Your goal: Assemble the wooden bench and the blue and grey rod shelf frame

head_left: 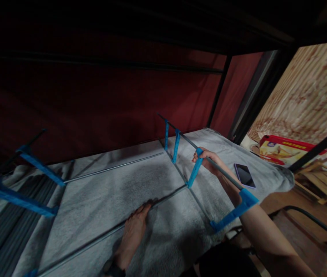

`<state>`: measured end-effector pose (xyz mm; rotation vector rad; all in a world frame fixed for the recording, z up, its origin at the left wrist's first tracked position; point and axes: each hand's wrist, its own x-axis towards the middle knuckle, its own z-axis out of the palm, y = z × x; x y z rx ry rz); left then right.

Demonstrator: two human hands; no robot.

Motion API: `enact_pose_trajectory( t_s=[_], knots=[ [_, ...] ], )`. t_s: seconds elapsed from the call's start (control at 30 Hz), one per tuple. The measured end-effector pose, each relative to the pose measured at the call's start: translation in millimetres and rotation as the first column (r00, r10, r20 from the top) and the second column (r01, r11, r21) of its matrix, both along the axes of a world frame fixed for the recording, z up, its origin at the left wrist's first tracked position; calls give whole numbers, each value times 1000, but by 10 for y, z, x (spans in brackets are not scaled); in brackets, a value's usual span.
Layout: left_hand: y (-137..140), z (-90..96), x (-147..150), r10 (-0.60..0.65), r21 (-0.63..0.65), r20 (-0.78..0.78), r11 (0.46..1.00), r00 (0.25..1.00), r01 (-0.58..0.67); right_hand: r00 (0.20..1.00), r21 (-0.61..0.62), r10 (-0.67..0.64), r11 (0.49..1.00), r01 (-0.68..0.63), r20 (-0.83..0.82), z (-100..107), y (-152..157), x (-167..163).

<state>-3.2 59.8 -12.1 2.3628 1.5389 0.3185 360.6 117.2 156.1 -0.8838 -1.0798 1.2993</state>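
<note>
A frame of grey rods and blue plastic brackets lies across the grey-white cloth. My right hand (211, 161) is closed around the top of a blue plastic bracket (195, 171), where it meets the raised rod (223, 171). My left hand (136, 227) is wrapped over a long grey rod (94, 243), its thumb hidden. That rod's far end meets the bracket's foot. Another blue bracket (229, 215) joins the near end of the right side. Further blue brackets (176, 148) stand at the back. A thinner rod (114, 168) runs from a left bracket (40, 165), its right end free.
Several dark grey rods (13, 219) lie at the left. A phone (244, 175) rests on the cloth (102, 200) to the right. Dark metal posts (219, 92) and a red back panel (123, 104) enclose the surface. A red-yellow box (288, 150) and a chair (298, 234) stand outside.
</note>
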Motion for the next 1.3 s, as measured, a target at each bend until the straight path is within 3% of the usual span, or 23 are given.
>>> enact_pose_trajectory(
  t_s=[0.53,0.83,1.0,1.13,1.3],
  knots=[
    [-67,70,-9,27,-34,-75,999,997,-29,999,11,7,1000,-7,-31,-50,-109,-112],
    [-79,37,-63,13,-82,-167,996,986,-27,988,-56,-117,992,112,-98,-71,-198,-315],
    [-52,17,-136,-29,-96,-103,995,994,19,983,-102,-128,988,115,-132,-87,-274,-460],
    [-45,-76,-76,-82,-26,-6,996,997,82,987,-53,-132,990,127,-95,-126,-317,-580],
    [-49,-97,34,-9,20,-46,1000,999,10,976,26,-171,984,176,-136,-254,-323,-635]
  ],
)
